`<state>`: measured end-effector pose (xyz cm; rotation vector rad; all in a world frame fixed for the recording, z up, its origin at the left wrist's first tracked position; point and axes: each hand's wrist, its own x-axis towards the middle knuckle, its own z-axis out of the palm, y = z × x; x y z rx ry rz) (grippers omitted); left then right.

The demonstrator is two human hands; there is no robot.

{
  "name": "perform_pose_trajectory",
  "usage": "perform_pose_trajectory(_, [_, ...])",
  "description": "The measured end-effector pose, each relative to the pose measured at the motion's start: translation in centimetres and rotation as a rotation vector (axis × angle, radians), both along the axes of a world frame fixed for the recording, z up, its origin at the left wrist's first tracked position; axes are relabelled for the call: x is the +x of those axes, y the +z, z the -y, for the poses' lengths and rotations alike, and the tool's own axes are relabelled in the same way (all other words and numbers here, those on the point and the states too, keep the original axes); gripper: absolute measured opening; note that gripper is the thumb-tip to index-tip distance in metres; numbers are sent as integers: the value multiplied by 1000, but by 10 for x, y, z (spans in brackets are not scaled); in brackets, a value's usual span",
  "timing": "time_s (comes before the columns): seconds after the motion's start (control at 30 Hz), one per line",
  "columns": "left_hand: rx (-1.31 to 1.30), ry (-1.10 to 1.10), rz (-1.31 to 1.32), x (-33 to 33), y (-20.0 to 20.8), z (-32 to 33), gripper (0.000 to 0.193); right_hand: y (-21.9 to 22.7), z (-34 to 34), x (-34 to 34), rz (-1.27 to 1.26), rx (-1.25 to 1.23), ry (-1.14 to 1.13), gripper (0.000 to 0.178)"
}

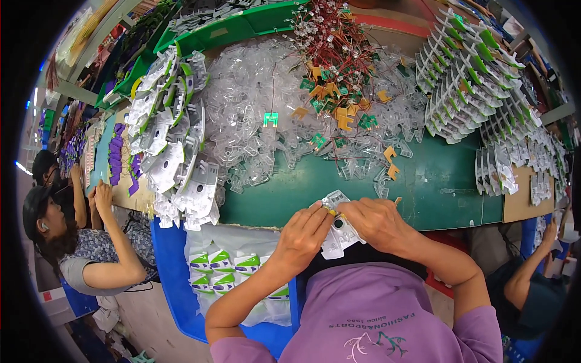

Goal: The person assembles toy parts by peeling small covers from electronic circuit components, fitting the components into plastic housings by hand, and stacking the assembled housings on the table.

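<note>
A white plastic shell [334, 247] with a round dark spot is held at the table's near edge, in front of my chest. My left hand [301, 235] grips its left side, fingers closed. On the opposite side my right hand [380, 225] is closed too, its fingertips pressed to the shell's upper part. Something small and yellow shows between the fingertips; its kind is too small to tell. Just beyond the hands lie several orange and green circuit boards [392, 172] and a heap of clear plastic pieces [245, 91] on the green table [290, 196].
Stacked white-and-green shells rise at the left [163, 139] and right [469, 78]. Red-wired boards [336, 66] pile at the back, near a green tray [242, 25]. A blue bin [172, 272] holds white-and-green parts [221, 260]. Co-workers sit at left [103, 254] and right [526, 296].
</note>
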<state>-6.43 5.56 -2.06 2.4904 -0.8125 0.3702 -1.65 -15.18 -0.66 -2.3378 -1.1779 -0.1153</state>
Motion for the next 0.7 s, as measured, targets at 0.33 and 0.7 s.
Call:
perform_pose_trajectory(0.33, [-395,187,-54,-8,-20,14,37,25,17,-8,-334,5,-94,27])
perform_pose_trajectory(0.7, [-256,-39,-248,7,-12,4,64,42,26,-12,-656,299,-60,23])
